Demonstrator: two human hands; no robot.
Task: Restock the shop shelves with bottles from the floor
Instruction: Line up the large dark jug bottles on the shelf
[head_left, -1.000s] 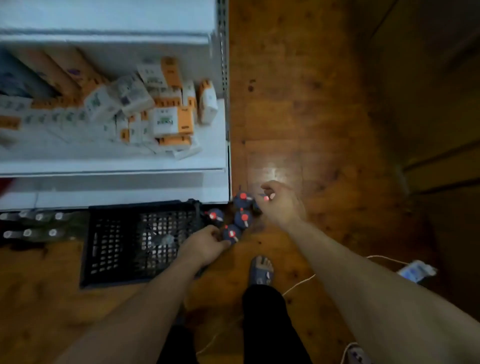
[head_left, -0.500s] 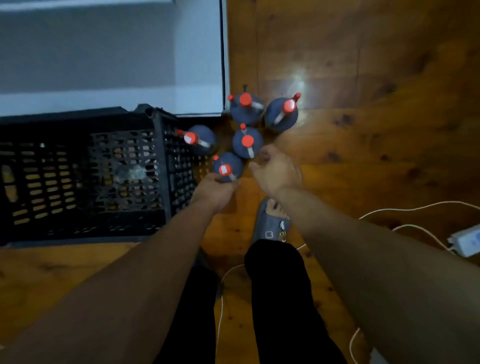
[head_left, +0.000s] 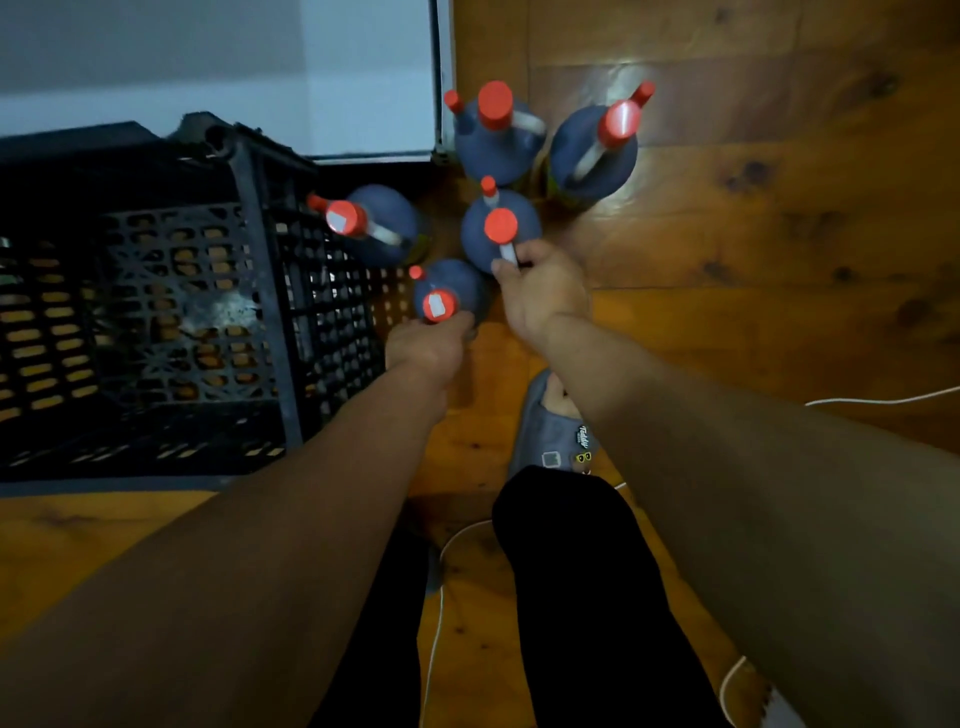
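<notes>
While five bottles (head_left: 498, 150) stand on the floor (head_left: 727, 260) at frame centre, restocking seems barely begun: left hand (head_left: 423, 348) grips the nearest bottle (head_left: 457, 286), right hand (head_left: 540, 291) pinches the middle bottle (head_left: 483, 234) by its handle.

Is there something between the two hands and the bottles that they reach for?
Nothing visible. The left hand holds the near bottle just below its cap, and the right hand pinches the white handle of the middle bottle. The crate stands to the left, out of the way.
</notes>
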